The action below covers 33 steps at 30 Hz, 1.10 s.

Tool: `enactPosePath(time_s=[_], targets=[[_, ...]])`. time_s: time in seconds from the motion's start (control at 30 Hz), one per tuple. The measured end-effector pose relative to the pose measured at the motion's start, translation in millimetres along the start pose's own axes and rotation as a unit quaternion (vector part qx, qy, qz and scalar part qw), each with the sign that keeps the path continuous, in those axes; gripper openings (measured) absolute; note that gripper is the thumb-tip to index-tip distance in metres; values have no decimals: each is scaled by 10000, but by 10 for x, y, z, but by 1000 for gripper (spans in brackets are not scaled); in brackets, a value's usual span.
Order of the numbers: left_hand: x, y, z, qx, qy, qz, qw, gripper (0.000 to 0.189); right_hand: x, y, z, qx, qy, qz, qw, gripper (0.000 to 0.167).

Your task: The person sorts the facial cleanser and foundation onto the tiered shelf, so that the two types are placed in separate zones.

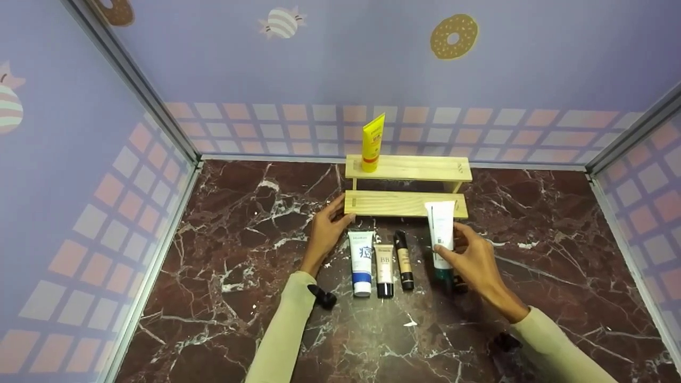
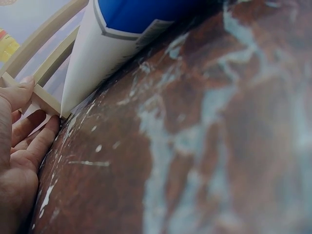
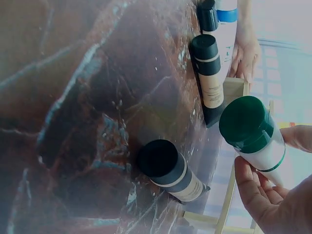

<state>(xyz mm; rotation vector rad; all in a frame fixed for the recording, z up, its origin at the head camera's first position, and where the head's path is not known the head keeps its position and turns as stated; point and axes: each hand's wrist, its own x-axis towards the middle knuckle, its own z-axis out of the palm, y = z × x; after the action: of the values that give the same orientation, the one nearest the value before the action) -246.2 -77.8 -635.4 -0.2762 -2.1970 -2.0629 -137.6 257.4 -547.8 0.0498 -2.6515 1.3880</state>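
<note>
My right hand (image 1: 476, 258) grips a white squeeze tube with a green cap (image 1: 441, 223), held cap down above the tabletop. In the right wrist view, thumb and fingers pinch it from both sides just behind the green cap (image 3: 246, 124). My left hand (image 1: 325, 234) holds the left end of a two-step wooden rack (image 1: 407, 204), with its thumb (image 2: 22, 92) against the lower step. On the upper step a yellow tube (image 1: 373, 141) stands upright at the left.
A white tube with a blue band (image 1: 362, 255), a beige BB tube (image 1: 384, 266) and a slim black-capped tube (image 1: 404, 263) lie in front of the rack. Another black-capped beige tube (image 3: 168, 170) lies below my right hand. A patterned wall (image 1: 340, 69) rises behind.
</note>
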Motion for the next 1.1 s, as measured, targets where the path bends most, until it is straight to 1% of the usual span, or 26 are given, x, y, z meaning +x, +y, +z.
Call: enactPosePath(time_s=[0.17,0.4,0.6,0.7,0.83,1.1], targets=[[1,7,1,32,-11,-6,10000,62,56,-20,-16,-24,140,-10,9999,60],[-5,15,-18,172,-44,19,9998,63,113,-55,-33,-30,331,-184,9993,62],[-2,-4,-17,86,-63,-2,9999,62,160,-76,-47,177,404,-205,9988,62],[-1,-3,-14,88,-51,-2,9999,62,183,-92,-61,185,453,-223,9986,62],[-2,8,-16,120,-28,-27,9999,63,215,-130,-71,202,525,-248,9981,61],[-4,8,-19,218,8,-56,9997,63,301,-215,-66,423,655,-371,9963,62]])
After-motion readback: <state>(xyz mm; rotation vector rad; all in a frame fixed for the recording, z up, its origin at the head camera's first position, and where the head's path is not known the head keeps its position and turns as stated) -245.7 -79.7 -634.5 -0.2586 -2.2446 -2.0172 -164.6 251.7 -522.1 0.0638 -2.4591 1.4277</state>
